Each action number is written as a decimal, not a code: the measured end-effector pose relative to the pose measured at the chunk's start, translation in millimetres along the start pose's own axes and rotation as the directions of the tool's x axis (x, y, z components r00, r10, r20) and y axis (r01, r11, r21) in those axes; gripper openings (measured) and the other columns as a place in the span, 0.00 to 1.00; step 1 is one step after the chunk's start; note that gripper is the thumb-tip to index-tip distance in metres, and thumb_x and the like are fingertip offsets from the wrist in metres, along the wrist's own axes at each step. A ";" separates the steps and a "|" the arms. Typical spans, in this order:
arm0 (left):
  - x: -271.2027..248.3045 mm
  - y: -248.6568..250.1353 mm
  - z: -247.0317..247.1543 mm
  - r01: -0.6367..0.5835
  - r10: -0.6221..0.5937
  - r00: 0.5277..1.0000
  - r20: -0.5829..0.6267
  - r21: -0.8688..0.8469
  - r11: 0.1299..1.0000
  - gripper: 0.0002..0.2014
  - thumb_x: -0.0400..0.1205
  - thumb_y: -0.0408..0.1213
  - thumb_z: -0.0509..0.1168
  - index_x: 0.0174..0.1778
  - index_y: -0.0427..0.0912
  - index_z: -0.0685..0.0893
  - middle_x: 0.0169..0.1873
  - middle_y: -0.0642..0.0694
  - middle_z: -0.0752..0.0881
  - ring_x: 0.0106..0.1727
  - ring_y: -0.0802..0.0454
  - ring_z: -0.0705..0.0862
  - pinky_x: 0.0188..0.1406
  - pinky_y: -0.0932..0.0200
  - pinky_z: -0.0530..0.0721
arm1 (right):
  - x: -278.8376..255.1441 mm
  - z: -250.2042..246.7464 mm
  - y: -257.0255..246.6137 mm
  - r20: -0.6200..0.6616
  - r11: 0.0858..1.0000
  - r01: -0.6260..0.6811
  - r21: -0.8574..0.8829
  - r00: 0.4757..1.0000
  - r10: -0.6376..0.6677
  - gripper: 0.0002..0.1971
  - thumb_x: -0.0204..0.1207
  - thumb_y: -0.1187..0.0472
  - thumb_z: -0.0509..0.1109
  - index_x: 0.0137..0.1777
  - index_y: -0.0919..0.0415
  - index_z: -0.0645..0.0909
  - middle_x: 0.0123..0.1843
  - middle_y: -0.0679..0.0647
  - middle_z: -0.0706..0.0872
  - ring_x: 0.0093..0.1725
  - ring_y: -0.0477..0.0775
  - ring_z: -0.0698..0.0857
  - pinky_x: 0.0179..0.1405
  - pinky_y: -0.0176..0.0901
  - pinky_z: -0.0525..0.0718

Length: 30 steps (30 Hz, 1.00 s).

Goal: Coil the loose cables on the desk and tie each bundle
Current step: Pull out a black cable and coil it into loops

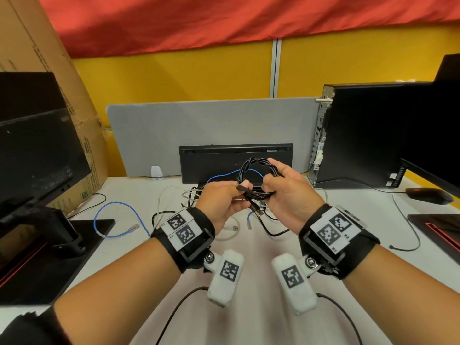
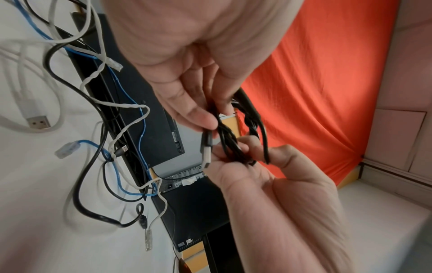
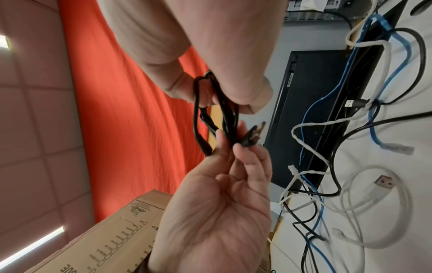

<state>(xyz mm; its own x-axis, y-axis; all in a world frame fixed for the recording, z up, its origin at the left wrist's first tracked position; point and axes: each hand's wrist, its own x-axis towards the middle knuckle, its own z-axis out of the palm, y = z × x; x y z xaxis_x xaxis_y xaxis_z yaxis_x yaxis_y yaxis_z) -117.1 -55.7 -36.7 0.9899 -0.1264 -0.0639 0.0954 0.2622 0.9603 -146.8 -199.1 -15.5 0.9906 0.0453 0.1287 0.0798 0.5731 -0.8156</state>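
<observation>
From the head view, both hands are up over the white counter point(image 1: 249, 257). The left hand point(image 1: 221, 202) and the right hand point(image 1: 286, 192) both hold a black cable coil point(image 1: 257, 170), with fingers curled round its lower part. The coil is a round loop of thin, shiny, twisted cord, held in the air in front of a flat black keyboard point(image 1: 235, 155). A thin blue cable point(image 1: 114, 217) bends in a big loop on the counter to the left. A smooth black mouse point(image 1: 428, 195) sits far to the right, near a boxy black computer point(image 1: 361, 135).

From the left wrist view, the left hand point(image 2: 187, 73) pinches the twisted black strands point(image 2: 229, 140) from above, and the right hand point(image 2: 268, 184) grips them from below. Below them lie loose cables in a messy pile: a white cable point(image 2: 121, 105), a blue one point(image 2: 142, 133) and a thick black one point(image 2: 79, 194). A flat metal plug point(image 2: 37, 122) lies on a pale cord.

From the right wrist view, the right hand point(image 3: 210, 64) curls round the top of the black loop point(image 3: 210, 114). The left hand point(image 3: 222, 203) lies palm up, and its fingertips point(image 3: 243, 147) pinch the cord ends. A brown cardboard box point(image 3: 112, 245) sits behind.
</observation>
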 end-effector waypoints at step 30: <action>-5.8 4.7 -29.5 0.034 -0.025 0.998 -0.049 0.198 0.980 0.03 0.79 0.29 0.72 0.44 0.32 0.87 0.40 0.40 0.88 0.30 0.56 0.87 0.31 0.65 0.85 | 10.5 -11.8 14.0 0.126 0.284 0.128 -0.950 0.992 -0.023 0.33 0.58 0.70 0.82 0.59 0.45 0.73 0.47 0.49 0.89 0.45 0.48 0.89 0.48 0.48 0.89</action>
<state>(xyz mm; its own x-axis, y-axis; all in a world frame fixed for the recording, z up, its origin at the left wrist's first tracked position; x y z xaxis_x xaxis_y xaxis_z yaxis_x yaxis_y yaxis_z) -119.3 -25.5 -39.8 0.9912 -0.0856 -0.1013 0.1068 0.0628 0.9923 -134.0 -200.3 -32.2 0.9666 0.1348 0.2180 0.2543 -0.6094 -0.7510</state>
